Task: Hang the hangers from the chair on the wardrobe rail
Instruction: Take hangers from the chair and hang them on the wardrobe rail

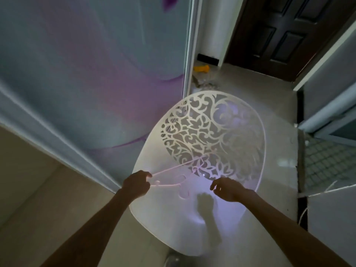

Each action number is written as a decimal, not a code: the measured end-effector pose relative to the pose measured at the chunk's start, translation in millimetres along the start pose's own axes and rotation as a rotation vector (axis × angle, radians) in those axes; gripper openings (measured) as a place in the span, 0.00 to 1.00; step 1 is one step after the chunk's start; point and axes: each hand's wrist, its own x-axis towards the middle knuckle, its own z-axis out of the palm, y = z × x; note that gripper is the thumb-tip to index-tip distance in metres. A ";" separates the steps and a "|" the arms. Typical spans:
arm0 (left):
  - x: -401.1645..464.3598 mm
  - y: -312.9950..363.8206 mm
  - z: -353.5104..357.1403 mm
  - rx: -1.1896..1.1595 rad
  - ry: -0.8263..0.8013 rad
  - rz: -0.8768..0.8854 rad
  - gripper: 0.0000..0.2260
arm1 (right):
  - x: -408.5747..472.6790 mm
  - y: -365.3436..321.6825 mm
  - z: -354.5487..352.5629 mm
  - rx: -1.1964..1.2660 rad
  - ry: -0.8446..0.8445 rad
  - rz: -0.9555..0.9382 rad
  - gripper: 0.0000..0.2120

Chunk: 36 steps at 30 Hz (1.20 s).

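A white plastic chair (169, 224) with a cut-out leaf-pattern back stands in front of me. A thin pale pink hanger (174, 167) lies across the seat and the foot of the backrest, its hook near the cut-out pattern. My left hand (137, 183) pinches the hanger's left corner between thumb and fingers. My right hand (227, 188) hovers over the seat to the right with its fingers curled and apart, holding nothing. Its shadow falls on the seat. The wardrobe rail is not in view.
A sliding wardrobe door (86, 74) with a purple and grey pattern fills the left. A dark wooden door (289, 31) stands at the back right. A yellow object (201, 68) and clutter lie on the floor behind the chair. A tiled threshold (323, 160) is at the right.
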 end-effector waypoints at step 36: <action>-123.3 6.7 -68.2 -0.620 -0.353 0.046 0.10 | -44.3 -61.4 -89.1 0.352 0.415 -0.086 0.15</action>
